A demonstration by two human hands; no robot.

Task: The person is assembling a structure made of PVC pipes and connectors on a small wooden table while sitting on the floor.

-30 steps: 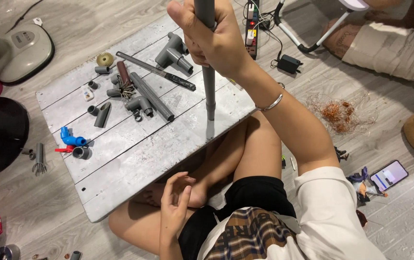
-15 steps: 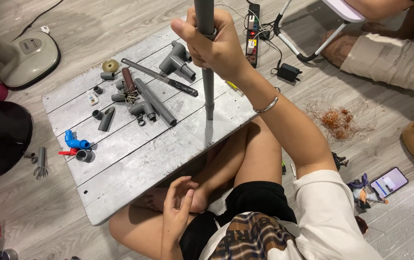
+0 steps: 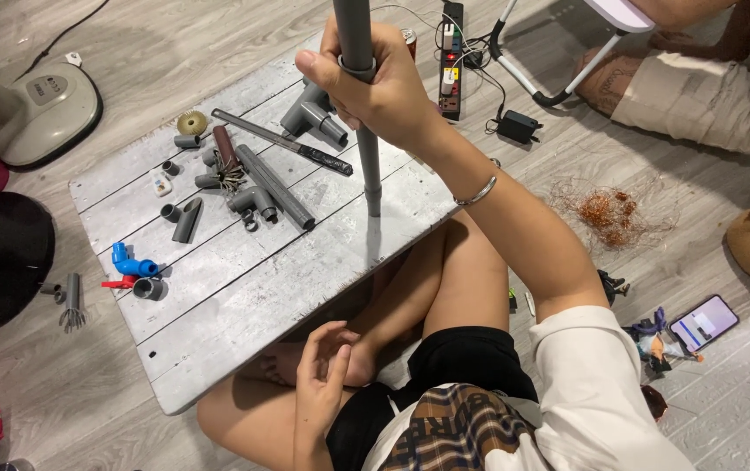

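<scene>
Above board (image 3: 244, 288), pipe (image 3: 362, 105) in right hand (image 3: 384, 87)

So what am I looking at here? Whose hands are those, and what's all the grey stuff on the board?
The camera sits on a person's head and looks down, so you see their own arms and crossed legs. Their right hand grips a long grey pipe and stands it upright on a low wooden board. Their left hand holds nothing and rests by their foot. On the board lie more grey pipe pieces, a grey three-way joint, small rings, and a blue valve with a red handle. On the floor around are a power strip, a phone and a tangle of copper wire. Someone else sits at the top right.
</scene>
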